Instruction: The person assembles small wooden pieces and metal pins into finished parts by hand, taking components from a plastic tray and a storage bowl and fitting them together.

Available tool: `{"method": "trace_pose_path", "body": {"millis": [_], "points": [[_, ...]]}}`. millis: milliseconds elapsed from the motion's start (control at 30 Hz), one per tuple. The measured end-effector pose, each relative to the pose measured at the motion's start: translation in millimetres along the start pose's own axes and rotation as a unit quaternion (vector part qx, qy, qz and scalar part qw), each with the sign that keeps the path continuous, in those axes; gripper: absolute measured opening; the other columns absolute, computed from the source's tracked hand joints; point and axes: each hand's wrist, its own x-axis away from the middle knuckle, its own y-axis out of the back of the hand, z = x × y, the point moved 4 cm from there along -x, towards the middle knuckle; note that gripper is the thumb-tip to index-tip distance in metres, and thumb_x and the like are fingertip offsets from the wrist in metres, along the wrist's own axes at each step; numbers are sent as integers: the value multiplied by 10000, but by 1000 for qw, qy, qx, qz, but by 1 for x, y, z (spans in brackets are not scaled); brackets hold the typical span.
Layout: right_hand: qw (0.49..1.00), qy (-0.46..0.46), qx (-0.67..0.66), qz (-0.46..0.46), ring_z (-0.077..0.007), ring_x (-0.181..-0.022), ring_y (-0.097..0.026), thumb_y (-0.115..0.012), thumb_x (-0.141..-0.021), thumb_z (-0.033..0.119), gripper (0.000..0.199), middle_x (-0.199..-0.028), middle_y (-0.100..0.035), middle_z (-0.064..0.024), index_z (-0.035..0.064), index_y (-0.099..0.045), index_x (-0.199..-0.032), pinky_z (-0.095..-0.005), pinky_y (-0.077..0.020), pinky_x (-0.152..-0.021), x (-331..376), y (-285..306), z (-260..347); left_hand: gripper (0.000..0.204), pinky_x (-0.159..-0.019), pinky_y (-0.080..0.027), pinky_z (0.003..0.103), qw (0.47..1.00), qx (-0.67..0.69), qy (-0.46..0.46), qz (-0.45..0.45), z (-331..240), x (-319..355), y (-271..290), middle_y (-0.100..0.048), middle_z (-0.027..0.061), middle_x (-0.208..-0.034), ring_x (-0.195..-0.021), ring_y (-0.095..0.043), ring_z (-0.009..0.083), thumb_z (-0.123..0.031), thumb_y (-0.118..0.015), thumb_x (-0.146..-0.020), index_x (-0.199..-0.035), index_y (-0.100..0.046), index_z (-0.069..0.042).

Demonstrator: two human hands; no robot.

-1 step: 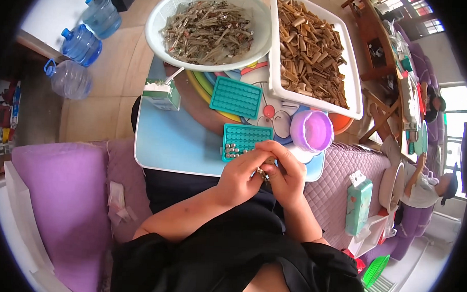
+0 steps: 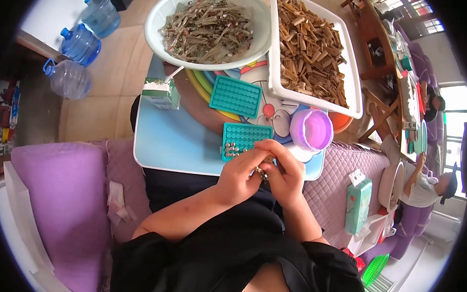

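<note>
My left hand (image 2: pixel 238 176) and my right hand (image 2: pixel 286 174) meet over the near edge of the blue table, fingers curled together. Between them shows a small cluster of shiny, gold-and-dark pieces (image 2: pixel 261 172), mostly covered by the fingers; its kind cannot be made out. A small brownish bit (image 2: pixel 268 159) peeks out at the fingertips. Just beyond the hands lies a teal moulded tray (image 2: pixel 249 131) with rows of hollows. Several small silver cylindrical pieces (image 2: pixel 231 149) sit in its near left part. A second teal tray (image 2: pixel 235 97), with no pieces visible in it, lies farther away.
A pale basin (image 2: pixel 155 45) of thin, glassy strips and a white bin (image 2: pixel 356 93) of brown curved pieces stand at the back. A purple tub (image 2: pixel 298 130) is at the right, a drink carton (image 2: pixel 162 95) at the left. Another person (image 2: pixel 425 186) sits far right.
</note>
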Motion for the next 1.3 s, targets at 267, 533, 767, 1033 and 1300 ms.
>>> {"method": "trace_pose_path", "body": {"millis": [267, 533, 767, 1033, 1300], "points": [[991, -64, -46, 112, -196, -948, -606, -652, -762, -5, 334, -1022, -635, -116, -30, -586, -1088, -296, -471, -823, -14, 15, -6, 337, -730, -485, 320, 991, 64, 58, 101, 16, 3, 3, -609, 118, -948, -885, -619, 261, 101, -571, -751, -1068, -520, -3], [910, -259, 323, 4, -281, -768, -640, -595, -780, 80, 199, -847, -659, -157, 16, -636, -964, -334, -500, -691, -37, 120, -62, 236, -751, -433, 240, 945, 198, 236, 110, 47, 19, 16, -605, 73, -902, -813, -548, 99, 0, -629, -812, -967, -452, -25], [871, -209, 397, 202, -317, -797, -623, -628, -717, 147, 249, -822, -645, -176, 42, -647, -942, -375, -490, -737, -49, 112, -133, 172, -688, -448, 219, 946, 175, 262, 78, 38, -3, 44, -592, 30, -835, -767, -552, 80, -2, -663, -760, -909, -576, -14], [825, -257, 447, 231, -324, -831, -623, -545, -735, 93, 191, -867, -650, -175, 59, -672, -873, -408, -479, -739, -42, 91, -159, 153, -659, -421, 191, 926, 266, 267, 31, 45, -1, 45, -571, 10, -838, -744, -525, 55, -21, -646, -806, -940, -571, -14], [853, -250, 433, 153, -329, -760, -633, -583, -684, 94, 114, -781, -652, -161, 52, -673, -741, -415, -489, -681, -43, 95, -154, 164, -641, -371, 188, 938, 255, 230, 43, 41, -13, 24, -553, -11, -811, -716, -488, 47, -108, -655, -833, -956, -566, -48]]}}
